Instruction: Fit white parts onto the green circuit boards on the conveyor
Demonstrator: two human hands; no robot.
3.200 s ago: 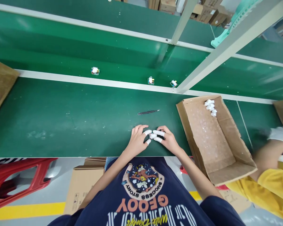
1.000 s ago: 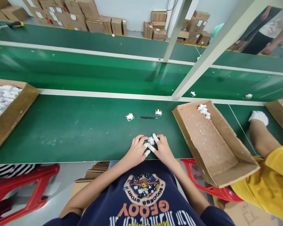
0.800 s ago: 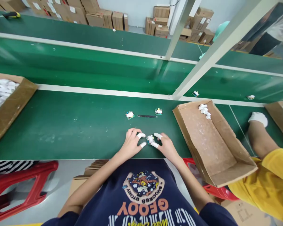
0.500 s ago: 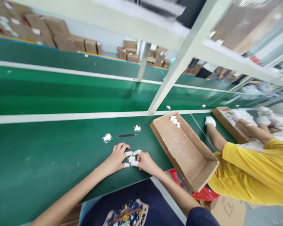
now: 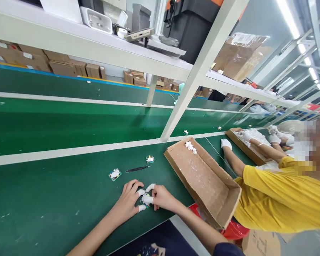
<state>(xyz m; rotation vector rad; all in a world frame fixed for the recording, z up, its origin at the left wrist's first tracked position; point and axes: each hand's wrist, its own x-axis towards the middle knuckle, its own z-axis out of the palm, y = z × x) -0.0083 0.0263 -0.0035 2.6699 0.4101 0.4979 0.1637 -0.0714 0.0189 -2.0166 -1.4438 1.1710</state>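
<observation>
White finger cots cover the thumb and forefinger of both my hands. Between them, low over the green bench, is a small circuit board with white parts on it, partly hidden by the fingers. My left hand grips the board's left side between thumb and forefinger. From the right, my right hand has its covered fingertips closed on the board and its white parts. Just beyond lie black tweezers, a second circuit board to their left and a third board near their tip.
To the right stands an open cardboard box with a few white pieces in its far corner. A co-worker in a yellow shirt sits beyond it, reaching into another box. A shelf post rises at the bench's back rail.
The view has tilted upward, bringing more of the shelf in and shifting the bench lower. Both hands stay at the same board, with only slight finger movement.
</observation>
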